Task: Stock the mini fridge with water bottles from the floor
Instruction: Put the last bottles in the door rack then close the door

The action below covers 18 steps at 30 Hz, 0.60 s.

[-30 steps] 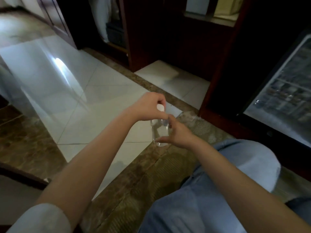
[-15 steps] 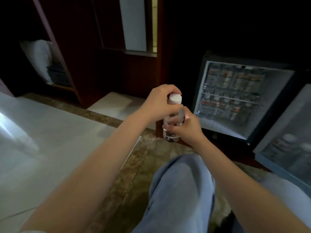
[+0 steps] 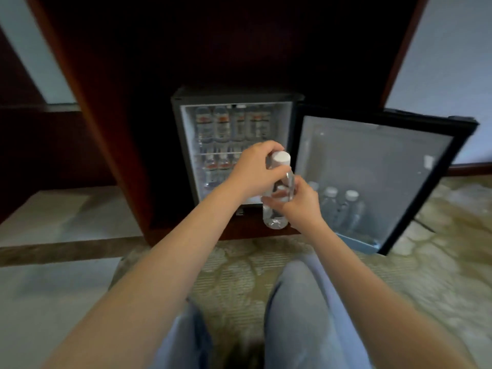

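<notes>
Dark wooden cabinetry (image 3: 111, 75) forms the backdrop, with a patterned floor (image 3: 239, 275) in front of it and pale tiles to the left.

Head view: a mini fridge (image 3: 234, 95) sits in the cabinet recess. Its door (image 3: 372, 166) is swung open to the right. The lit interior holds a row of labelled bottles (image 3: 231, 123) on the upper shelf and further bottles on the shelf below, partly hidden behind the hands. The door rack carries two capped bottles (image 3: 342, 209) standing upright side by side; a third cap shows just left of them, mostly hidden behind the right hand.

A clear water bottle (image 3: 277, 209) with a white cap (image 3: 281, 157) is held upright in the air in front of the fridge opening, near its lower right corner and clear of the floor. The left hand (image 3: 253, 171) is closed around the neck and upper body, just below the cap. The right hand (image 3: 300, 203) is closed around the middle of the body from the right side, fingers wrapping the front. Both hands contact the bottle together.

Both forearms extend from the bottom of the frame. Knees in light blue trousers (image 3: 298, 310) show below, over the patterned floor.
</notes>
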{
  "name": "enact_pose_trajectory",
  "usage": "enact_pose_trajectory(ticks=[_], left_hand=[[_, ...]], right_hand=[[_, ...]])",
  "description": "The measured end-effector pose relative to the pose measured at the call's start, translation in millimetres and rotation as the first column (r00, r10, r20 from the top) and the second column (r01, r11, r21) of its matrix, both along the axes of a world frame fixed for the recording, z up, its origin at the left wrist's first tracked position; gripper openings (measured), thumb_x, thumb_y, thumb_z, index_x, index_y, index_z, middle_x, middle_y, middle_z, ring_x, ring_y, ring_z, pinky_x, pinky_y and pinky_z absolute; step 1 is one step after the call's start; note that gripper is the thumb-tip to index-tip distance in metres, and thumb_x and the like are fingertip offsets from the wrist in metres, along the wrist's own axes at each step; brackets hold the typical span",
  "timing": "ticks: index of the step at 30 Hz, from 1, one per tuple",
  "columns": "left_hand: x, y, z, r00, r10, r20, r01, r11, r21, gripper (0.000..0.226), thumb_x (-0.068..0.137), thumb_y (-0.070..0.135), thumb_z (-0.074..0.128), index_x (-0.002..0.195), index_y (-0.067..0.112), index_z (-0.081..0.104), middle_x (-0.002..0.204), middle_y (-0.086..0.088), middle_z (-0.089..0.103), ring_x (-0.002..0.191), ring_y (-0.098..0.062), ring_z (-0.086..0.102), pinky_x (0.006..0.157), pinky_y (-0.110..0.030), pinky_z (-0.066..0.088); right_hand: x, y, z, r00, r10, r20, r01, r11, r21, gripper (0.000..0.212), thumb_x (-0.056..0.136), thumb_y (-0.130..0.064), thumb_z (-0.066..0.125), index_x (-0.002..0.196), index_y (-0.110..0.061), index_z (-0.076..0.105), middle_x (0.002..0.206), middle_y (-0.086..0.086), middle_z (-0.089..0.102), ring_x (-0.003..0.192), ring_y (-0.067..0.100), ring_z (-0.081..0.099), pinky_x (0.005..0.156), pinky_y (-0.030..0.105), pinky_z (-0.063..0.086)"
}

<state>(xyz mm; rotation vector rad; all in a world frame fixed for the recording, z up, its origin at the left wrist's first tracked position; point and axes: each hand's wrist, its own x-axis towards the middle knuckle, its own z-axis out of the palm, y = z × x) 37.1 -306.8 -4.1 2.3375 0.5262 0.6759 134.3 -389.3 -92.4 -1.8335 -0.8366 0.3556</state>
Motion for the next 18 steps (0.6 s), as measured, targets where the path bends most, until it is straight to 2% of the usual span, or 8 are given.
enact_pose_trajectory(ticks=[2, 6, 9, 11, 13, 15, 18], left_hand=[[24.7, -10.8, -9.6, 0.998, -0.045, -0.053, 0.043, 0.998, -0.042, 0.050, 0.087, 0.032, 0.064, 0.133, 0.016, 0.049, 0.119, 0.001, 0.056, 0.103, -0.013, 0.051, 0.081, -0.023, 0.037], [65.7, -24.2, -36.9, 0.989, -0.064, -0.136, 0.044, 0.989, -0.144, 0.052, 0.090, 0.039, 0.058, 0.135, 0.019, 0.043, 0.114, 0.003, 0.054, 0.096, -0.013, 0.050, 0.078, -0.024, 0.036], [95.5, -28.1, -61.0, 0.973, -0.070, -0.218, 0.032, 0.984, -0.175, 0.046, 0.091, 0.035, 0.057, 0.131, 0.016, 0.047, 0.119, -0.002, 0.056, 0.102, -0.015, 0.053, 0.079, -0.025, 0.037], [116.2, -30.4, -75.4, 0.950, -0.085, -0.299, 0.039, 0.987, -0.156, 0.043, 0.091, 0.033, 0.059, 0.129, 0.014, 0.050, 0.124, -0.004, 0.056, 0.109, -0.019, 0.055, 0.080, -0.025, 0.038], [135.7, -31.7, -86.0, 0.909, -0.114, -0.400, 0.068, 0.989, -0.129, 0.044, 0.091, 0.033, 0.058, 0.129, 0.013, 0.050, 0.128, -0.005, 0.055, 0.111, -0.020, 0.054, 0.082, -0.026, 0.040], [154.5, -32.2, -94.0, 0.858, -0.134, -0.496, 0.108, 0.991, -0.081, 0.047, 0.091, 0.036, 0.057, 0.132, 0.014, 0.047, 0.131, -0.005, 0.052, 0.113, -0.022, 0.052, 0.084, -0.028, 0.042], [182.5, -33.6, -104.1, 0.781, -0.139, -0.609, 0.192, 0.981, 0.023, 0.057, 0.091, 0.035, 0.055, 0.141, 0.012, 0.038, 0.141, -0.009, 0.043, 0.122, -0.026, 0.048, 0.091, -0.033, 0.041]], right_hand=[[24.7, -19.3, -9.8, 0.995, -0.101, 0.005, 0.101, 0.995, -0.005, 0.050, 0.065, -0.043, 0.083, 0.099, -0.026, 0.051, 0.093, -0.004, 0.068, 0.089, 0.015, 0.064, 0.077, 0.042, 0.054], [68.0, -53.1, -32.9, 0.964, -0.265, -0.033, 0.264, 0.964, -0.019, 0.049, 0.062, -0.044, 0.082, 0.095, -0.023, 0.051, 0.093, -0.001, 0.068, 0.088, 0.018, 0.066, 0.079, 0.046, 0.055], [94.6, -73.8, -46.9, 0.932, -0.357, -0.063, 0.355, 0.934, -0.033, 0.050, 0.066, -0.038, 0.081, 0.103, -0.019, 0.052, 0.101, 0.001, 0.069, 0.095, 0.019, 0.063, 0.078, 0.037, 0.051], [112.0, -86.8, -55.3, 0.902, -0.423, -0.082, 0.422, 0.906, -0.032, 0.050, 0.069, -0.033, 0.081, 0.108, -0.016, 0.054, 0.101, -0.001, 0.067, 0.092, 0.017, 0.061, 0.071, 0.030, 0.045], [127.0, -97.4, -62.2, 0.874, -0.477, -0.097, 0.475, 0.879, -0.040, 0.048, 0.072, -0.030, 0.081, 0.107, -0.013, 0.054, 0.092, -0.005, 0.061, 0.083, 0.015, 0.057, 0.064, 0.026, 0.040], [141.2, -104.8, -69.8, 0.846, -0.521, -0.110, 0.519, 0.853, -0.048, 0.047, 0.073, -0.027, 0.080, 0.109, -0.012, 0.054, 0.090, -0.005, 0.056, 0.083, 0.016, 0.054, 0.067, 0.028, 0.039], [160.6, -111.7, -84.2, 0.810, -0.569, -0.142, 0.568, 0.821, -0.053, 0.053, 0.073, -0.024, 0.081, 0.116, -0.016, 0.052, 0.101, -0.004, 0.057, 0.092, 0.016, 0.055, 0.077, 0.033, 0.045]])
